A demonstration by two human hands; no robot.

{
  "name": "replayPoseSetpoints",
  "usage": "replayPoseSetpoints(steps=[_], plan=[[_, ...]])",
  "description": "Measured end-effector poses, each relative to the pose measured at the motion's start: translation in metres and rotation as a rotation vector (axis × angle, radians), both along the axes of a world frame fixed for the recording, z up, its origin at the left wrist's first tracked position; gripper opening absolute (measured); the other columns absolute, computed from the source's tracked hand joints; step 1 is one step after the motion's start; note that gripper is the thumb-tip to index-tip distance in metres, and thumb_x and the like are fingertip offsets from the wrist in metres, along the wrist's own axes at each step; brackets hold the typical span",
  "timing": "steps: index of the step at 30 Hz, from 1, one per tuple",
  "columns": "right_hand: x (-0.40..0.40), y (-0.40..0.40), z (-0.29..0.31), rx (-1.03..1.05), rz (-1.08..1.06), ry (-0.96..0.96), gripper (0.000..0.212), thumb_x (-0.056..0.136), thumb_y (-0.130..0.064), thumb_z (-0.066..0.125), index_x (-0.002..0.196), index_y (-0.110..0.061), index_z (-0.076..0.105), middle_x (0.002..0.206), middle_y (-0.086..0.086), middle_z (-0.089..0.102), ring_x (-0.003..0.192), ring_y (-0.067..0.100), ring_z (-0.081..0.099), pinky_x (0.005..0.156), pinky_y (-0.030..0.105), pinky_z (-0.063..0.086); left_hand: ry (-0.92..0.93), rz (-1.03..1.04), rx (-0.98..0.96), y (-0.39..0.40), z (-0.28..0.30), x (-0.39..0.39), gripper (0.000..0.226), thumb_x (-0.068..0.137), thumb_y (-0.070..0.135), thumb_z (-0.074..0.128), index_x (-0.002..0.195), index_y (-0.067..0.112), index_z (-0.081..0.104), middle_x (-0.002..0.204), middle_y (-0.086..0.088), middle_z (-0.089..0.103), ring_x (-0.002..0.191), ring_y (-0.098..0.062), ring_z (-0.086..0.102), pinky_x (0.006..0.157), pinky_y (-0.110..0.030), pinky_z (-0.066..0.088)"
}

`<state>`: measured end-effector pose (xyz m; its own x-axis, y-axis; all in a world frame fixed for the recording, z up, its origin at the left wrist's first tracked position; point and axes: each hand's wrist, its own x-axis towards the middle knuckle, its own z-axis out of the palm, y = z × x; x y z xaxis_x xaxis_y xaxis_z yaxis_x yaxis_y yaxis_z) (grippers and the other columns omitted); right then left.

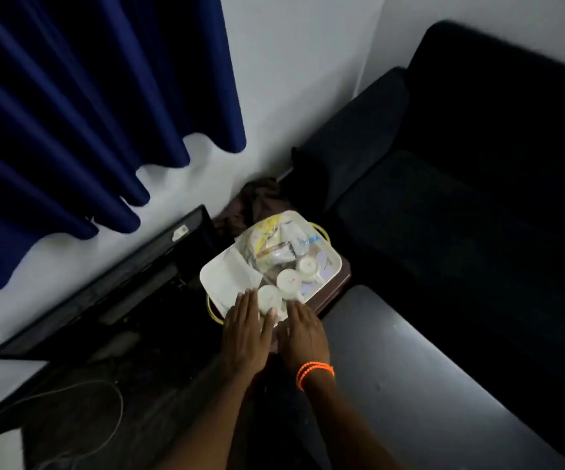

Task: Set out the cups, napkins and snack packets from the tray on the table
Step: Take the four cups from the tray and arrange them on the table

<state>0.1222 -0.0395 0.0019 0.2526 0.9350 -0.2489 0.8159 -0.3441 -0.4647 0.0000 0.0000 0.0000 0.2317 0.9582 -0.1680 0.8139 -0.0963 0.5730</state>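
A white tray [333, 262] with yellow handles rests on a small dark stand. Three white cups stand along its right side: one nearest me [269, 297], a middle one [288, 279] and a far one [308, 265]. Folded white napkins [228, 276] lie on the tray's left part. Snack packets [271, 240] are heaped at its far end. My left hand [245, 325] lies flat at the tray's near edge, fingers apart, its thumb beside the nearest cup. My right hand [303, 330], with an orange bracelet on the wrist, is flat at the near right corner. Neither hand holds anything.
A grey table [410, 378] stretches to the right of the tray, in front of a dark sofa [461, 198]. A black monitor [104, 293] leans against the white wall on the left. Blue curtains [87, 96] hang above. A white cable [70, 418] loops on the floor.
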Motion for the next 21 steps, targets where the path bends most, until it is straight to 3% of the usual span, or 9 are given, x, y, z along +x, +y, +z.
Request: replayPoseSetpoints(steps=[3, 6, 10, 15, 19, 21], plan=[[-0.026, -0.001, -0.040, -0.028, -0.011, 0.101, 0.055, 0.089, -0.032, 0.056, 0.137, -0.005, 0.055, 0.135, 0.016, 0.062, 0.128, 0.034, 0.055, 0.111, 0.039, 0.040, -0.088, 0.152, -0.134, 0.000, -0.041, -0.018, 0.061, 0.107, 0.036, 0.051, 0.157, 0.005, 0.039, 0.164, -0.016, 0.041, 0.154, -0.029, 0.036, 0.126, -0.037, 0.025], [-0.045, 0.005, -0.068, -0.061, -0.059, 0.112, 0.050, 0.085, -0.030, 0.055, 0.131, -0.010, 0.059, 0.125, 0.012, 0.067, 0.117, 0.034, 0.058, 0.101, 0.040, 0.043, -0.174, 0.219, -0.149, 0.007, -0.066, -0.029, 0.058, 0.106, 0.032, 0.053, 0.156, 0.005, 0.041, 0.163, -0.016, 0.042, 0.152, -0.029, 0.037, 0.126, -0.037, 0.026], [-0.062, 0.018, -0.090, -0.010, -0.151, 0.138, 0.040, 0.085, -0.032, 0.056, 0.122, -0.017, 0.062, 0.118, 0.006, 0.071, 0.115, 0.032, 0.056, 0.097, 0.043, 0.042, -0.167, 0.290, -0.185, 0.036, -0.092, -0.036, 0.065, 0.104, 0.050, 0.050, 0.155, 0.010, 0.045, 0.155, -0.017, 0.048, 0.145, -0.031, 0.044, 0.120, -0.042, 0.035], [-0.077, 0.026, -0.100, -0.007, -0.313, 0.343, 0.054, 0.088, -0.033, 0.057, 0.141, -0.030, 0.052, 0.135, -0.005, 0.065, 0.130, 0.025, 0.047, 0.105, 0.045, 0.033, -0.142, 0.263, -0.285, 0.053, -0.109, -0.039, 0.066, 0.081, 0.056, 0.077, 0.130, 0.014, 0.065, 0.127, -0.014, 0.064, 0.115, -0.029, 0.064, 0.088, -0.030, 0.048], [-0.075, 0.017, -0.094, 0.073, -0.443, 0.586, 0.062, 0.081, -0.013, 0.064, 0.140, -0.029, 0.058, 0.131, 0.003, 0.065, 0.131, 0.022, 0.047, 0.111, 0.039, 0.038, -0.226, 0.343, -0.269, 0.057, -0.105, -0.048, 0.070, 0.065, 0.058, 0.087, 0.117, 0.015, 0.072, 0.108, -0.002, 0.076, 0.097, -0.018, 0.072, 0.079, -0.028, 0.056], [-0.072, 0.009, -0.087, 0.136, -0.472, 0.707, 0.063, 0.078, -0.002, 0.063, 0.135, -0.027, 0.063, 0.133, 0.005, 0.062, 0.130, 0.016, 0.048, 0.113, 0.037, 0.040, -0.296, 0.391, -0.254, 0.055, -0.098, -0.054, 0.060, 0.059, 0.062, 0.083, 0.104, 0.023, 0.075, 0.095, 0.009, 0.077, 0.087, -0.008, 0.073, 0.071, -0.022, 0.055]])
